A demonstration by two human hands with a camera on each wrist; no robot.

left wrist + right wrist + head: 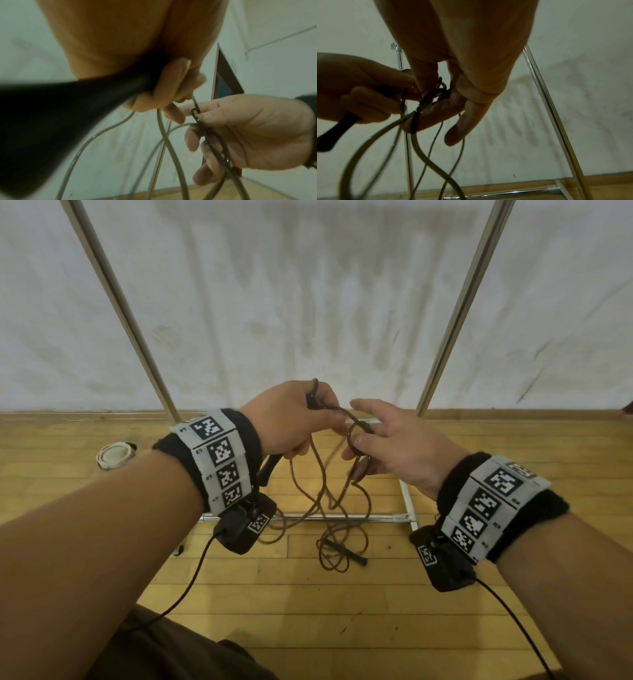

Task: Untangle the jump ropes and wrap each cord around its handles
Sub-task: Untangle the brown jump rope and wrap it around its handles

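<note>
Wooden floorboards [308,604] run under me up to a white cloth backdrop [291,302], with two metal poles [113,292] of a stand leaning up in front of it. Far left on the floor lies a small white round thing [115,455]; I cannot tell what it is.

My left hand [291,419] is raised in front of me, its fingers curled around a black handle [270,469] whose lower end sticks out below my palm; the left wrist view shows that handle [68,115] running dark and blurred across the picture into my closed fist. Both wrists wear black bands with white marker tags [219,453] and a small black camera box with a cable.

From the left fist the brown cord [322,474] leads across to a small knotted loop [358,436] held between my two hands. My right hand [394,446] has its thumb and first fingers pinching at that loop, while the other fingers stay loosely spread. In the right wrist view the knot [436,90] sits right at my fingertips [426,79].

Below the hands several strands hang down in loose loops to a tangle on the floor [339,542], crossing the stand's low crossbar [342,518]. A second black handle [346,550] lies on the boards inside that tangle.
</note>
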